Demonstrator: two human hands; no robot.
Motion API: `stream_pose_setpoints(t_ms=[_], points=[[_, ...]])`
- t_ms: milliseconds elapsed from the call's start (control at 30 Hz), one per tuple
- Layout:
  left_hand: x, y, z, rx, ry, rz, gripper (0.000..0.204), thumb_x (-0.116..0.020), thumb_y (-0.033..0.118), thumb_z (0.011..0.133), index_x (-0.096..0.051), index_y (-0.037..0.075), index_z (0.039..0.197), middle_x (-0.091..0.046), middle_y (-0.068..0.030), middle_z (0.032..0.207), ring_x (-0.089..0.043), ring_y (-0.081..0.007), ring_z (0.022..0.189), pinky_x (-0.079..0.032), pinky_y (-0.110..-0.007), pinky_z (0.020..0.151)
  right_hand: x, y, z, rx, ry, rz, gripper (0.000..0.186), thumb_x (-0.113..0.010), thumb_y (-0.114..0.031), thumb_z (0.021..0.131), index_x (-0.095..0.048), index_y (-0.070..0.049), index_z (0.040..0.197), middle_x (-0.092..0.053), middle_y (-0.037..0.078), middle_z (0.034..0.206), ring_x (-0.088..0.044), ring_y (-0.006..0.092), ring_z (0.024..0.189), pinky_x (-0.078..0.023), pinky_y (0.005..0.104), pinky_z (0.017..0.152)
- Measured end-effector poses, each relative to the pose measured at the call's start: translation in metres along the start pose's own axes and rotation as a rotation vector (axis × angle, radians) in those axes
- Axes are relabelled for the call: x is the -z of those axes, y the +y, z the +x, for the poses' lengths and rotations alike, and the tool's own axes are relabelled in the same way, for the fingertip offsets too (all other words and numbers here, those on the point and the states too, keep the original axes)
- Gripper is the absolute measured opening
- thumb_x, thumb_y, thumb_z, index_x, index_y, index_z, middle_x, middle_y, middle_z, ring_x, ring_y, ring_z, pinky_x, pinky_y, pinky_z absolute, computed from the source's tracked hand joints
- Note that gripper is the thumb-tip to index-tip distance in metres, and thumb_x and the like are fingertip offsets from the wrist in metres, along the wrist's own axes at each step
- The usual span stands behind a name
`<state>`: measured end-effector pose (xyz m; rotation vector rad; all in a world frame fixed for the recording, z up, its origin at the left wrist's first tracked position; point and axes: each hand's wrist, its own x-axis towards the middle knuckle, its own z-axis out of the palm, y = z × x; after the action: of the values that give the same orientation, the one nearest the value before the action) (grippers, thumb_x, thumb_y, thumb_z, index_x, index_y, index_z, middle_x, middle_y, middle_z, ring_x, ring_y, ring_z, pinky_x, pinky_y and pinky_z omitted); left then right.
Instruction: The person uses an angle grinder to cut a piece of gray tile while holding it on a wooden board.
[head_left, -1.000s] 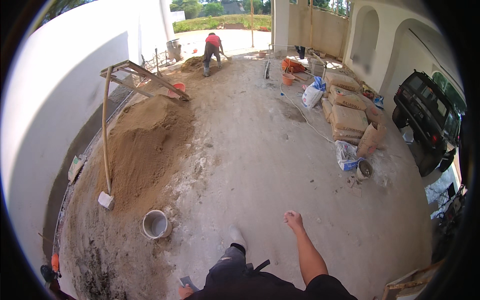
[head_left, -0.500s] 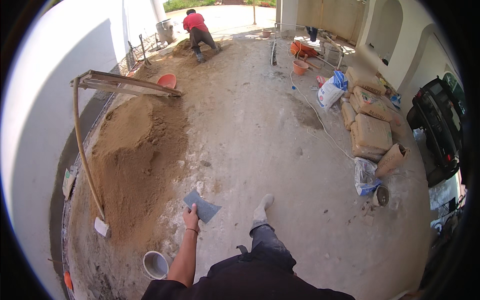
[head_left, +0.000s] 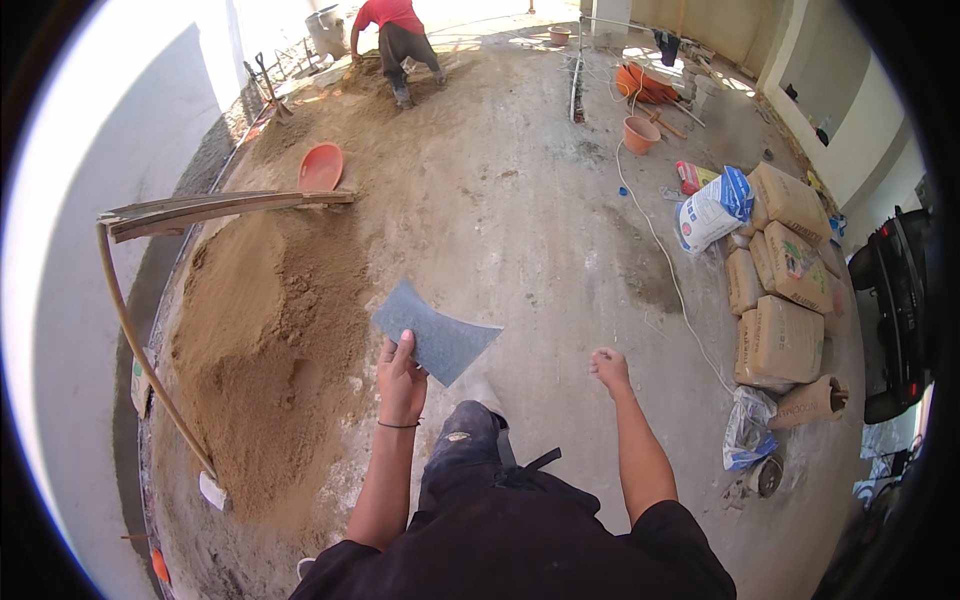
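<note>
Moved since the earlier frame: grey-blue sheet [head_left: 440, 330], carried higher and farther forward by the left hand [head_left: 400, 380]; right hand [head_left: 611, 370], now come into view.

Sheet: held out before the body, above the forward trouser leg [head_left: 462, 450]; long axis slanting from upper left to lower right, broad face up. Left hand: forearm extended forward, dark band [head_left: 398, 425] at wrist; thumb laid on the face, pinching the near-left edge, other fingers largely hidden beneath. Right hand: arm forward, fingers curled inward. Sheet finish: flat, thin, matt, four-cornered, far edge curving inward.

Beyond: sand heap [head_left: 265, 340], left; stacked brown sacks [head_left: 795, 310], right; orange-red basin [head_left: 321, 167]; farthest, stooping co-worker [head_left: 408, 48].
</note>
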<state>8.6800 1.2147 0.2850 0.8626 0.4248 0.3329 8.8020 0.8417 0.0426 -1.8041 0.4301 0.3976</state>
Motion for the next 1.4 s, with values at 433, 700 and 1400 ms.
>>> stream_pose_setpoints(t_ms=[433,700,1400], points=[[-0.180,0.006,0.510,0.163,-0.185,-0.074,0.031,-0.051,0.024,0.102,-0.056,0.002,0.124,-0.065,-0.0053,0.117,-0.062,-0.0153,0.106,-0.049,-0.034,0.092,-0.065,-0.017,0.245,-0.276,-0.113,-0.569,0.018,-0.066,-0.014,0.080,-0.069,0.000,0.092,-0.065,0.012,0.076,-0.064,0.0274,0.068,-0.050,0.0419,0.058],[-0.312,-0.039,0.796,0.206,-0.095,0.152,0.036,-0.047,0.029,0.104,-0.056,0.000,0.124,-0.064,-0.0067,0.117,-0.061,-0.0171,0.105,-0.048,-0.034,0.093,-0.109,-0.050,0.460,-0.830,0.214,0.281,0.023,-0.057,-0.018,0.086,-0.069,0.002,0.089,-0.067,0.014,0.082,-0.064,0.0296,0.076,-0.049,0.0448,0.068],[-0.544,-0.096,1.543,0.424,-0.046,-0.124,0.041,-0.038,0.043,0.100,-0.048,0.008,0.081,-0.041,-0.0026,0.052,-0.040,-0.0161,0.037,-0.034,-0.029,0.033,-0.167,-0.772,1.394,-0.325,-0.002,0.086,0.018,-0.064,-0.018,0.087,-0.066,-0.003,0.097,-0.065,0.006,0.075,-0.064,0.0155,0.060,-0.048,0.0289,0.051]])
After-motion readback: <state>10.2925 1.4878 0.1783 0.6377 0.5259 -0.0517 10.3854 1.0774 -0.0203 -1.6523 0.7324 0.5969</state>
